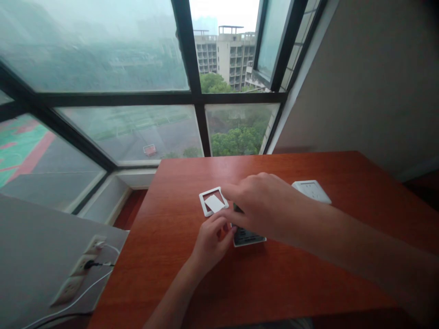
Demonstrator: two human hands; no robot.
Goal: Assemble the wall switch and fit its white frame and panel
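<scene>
A flat square panel (250, 237) with a dark, slotted face and a thin white edge is partly hidden beneath my hands. My left hand (213, 238) curls at its left side, thumb and fingers closed on that edge. Above the panel, my right hand (255, 198) is bent, with thumb and forefinger reaching left; most of its fingers and whatever they hold are hidden. Just beyond the fingertips lies a white square frame (203, 205), and a small white plate (214, 204) lies tilted across its opening.
A white wall socket (313, 191) lies on the reddish wooden table (164, 256), right of my right forearm. Windows (137, 132) stand behind the table. Low on the left wall, several outlets (80, 265) have plugs and cables (85, 290) close to the table's left edge.
</scene>
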